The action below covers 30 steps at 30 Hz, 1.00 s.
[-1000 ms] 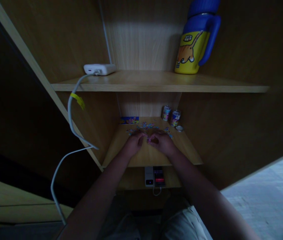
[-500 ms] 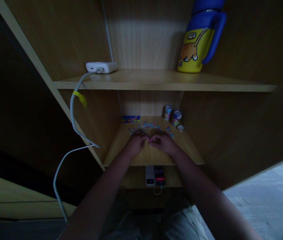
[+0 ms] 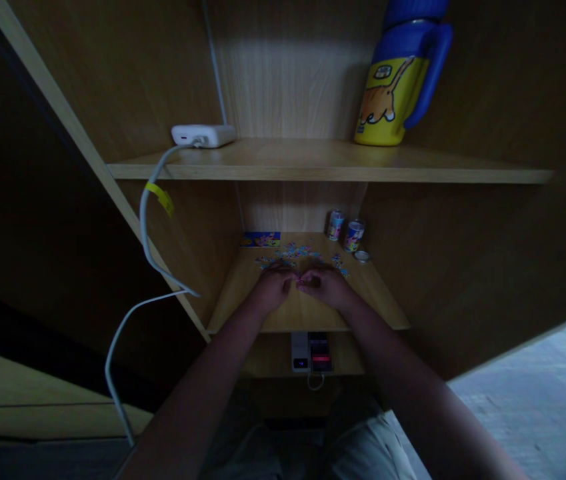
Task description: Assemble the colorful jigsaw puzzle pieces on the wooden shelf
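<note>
Two-handed, with left hand (image 3: 277,288) and right hand (image 3: 330,285) fingers pinched narrow on a pink piece (image 3: 299,280), keep level behind the surface's (image 3: 307,315) front edge.

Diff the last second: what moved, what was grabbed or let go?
The left hand moved slightly toward the right hand; their fingertips now nearly meet at a small pinkish piece. No letting go is visible. The scattered pieces, cans and bottle stayed put; the whole view shifted slightly.

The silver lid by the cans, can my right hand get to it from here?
Probably yes: only small puzzle pieces lie between the lid and your right hand, though that hand seems to pinch something.
</note>
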Each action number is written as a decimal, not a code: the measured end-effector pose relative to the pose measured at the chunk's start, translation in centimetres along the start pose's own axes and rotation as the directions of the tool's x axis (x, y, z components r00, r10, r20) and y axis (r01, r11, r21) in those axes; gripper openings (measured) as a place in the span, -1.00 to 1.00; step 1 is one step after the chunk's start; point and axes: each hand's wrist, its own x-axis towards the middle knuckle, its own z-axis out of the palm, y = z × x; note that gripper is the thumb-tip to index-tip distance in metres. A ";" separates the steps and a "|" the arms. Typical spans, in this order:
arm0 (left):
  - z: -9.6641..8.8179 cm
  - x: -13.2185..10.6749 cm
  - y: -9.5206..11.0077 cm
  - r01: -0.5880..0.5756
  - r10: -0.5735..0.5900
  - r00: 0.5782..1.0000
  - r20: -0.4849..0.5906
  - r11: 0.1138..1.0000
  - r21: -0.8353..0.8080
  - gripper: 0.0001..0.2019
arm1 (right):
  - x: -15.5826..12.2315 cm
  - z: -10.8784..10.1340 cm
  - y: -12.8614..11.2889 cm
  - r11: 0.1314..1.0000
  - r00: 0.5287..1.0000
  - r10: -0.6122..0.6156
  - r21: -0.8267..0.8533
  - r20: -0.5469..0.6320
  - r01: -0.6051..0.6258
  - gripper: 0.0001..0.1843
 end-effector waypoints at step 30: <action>0.0 0.0 0.0 0.016 -0.016 1.000 -0.005 1.000 -0.003 -0.59 | -0.3 -0.6 -1.6 0.951 0.996 -0.080 -0.296 0.039 0.088 -0.88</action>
